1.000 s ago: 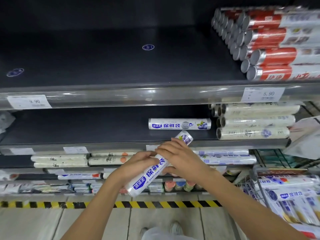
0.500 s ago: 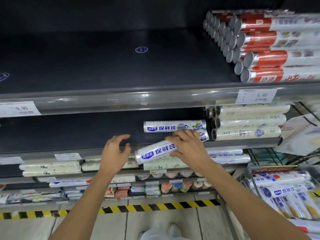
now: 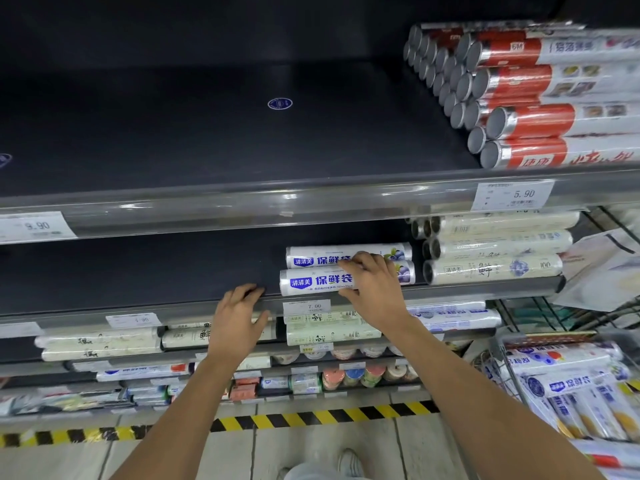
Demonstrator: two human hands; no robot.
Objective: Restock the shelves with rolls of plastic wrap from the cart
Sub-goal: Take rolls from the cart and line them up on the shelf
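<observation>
Seating the front roll (image 3: 315,282) of plastic wrap on the middle shelf (image 3: 138,271).
Bracing with the left grip (image 3: 239,317), fingers spread on the shelf lip, likely for balance; curling the right grip (image 3: 374,289) over that roll, nudging it against the back roll (image 3: 325,259) to stop any rolling; leaving more rolls (image 3: 568,386) in the cart (image 3: 540,337) at right.

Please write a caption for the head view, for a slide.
Right hand holding the front blue-label roll; left hand touching the shelf edge.
</observation>
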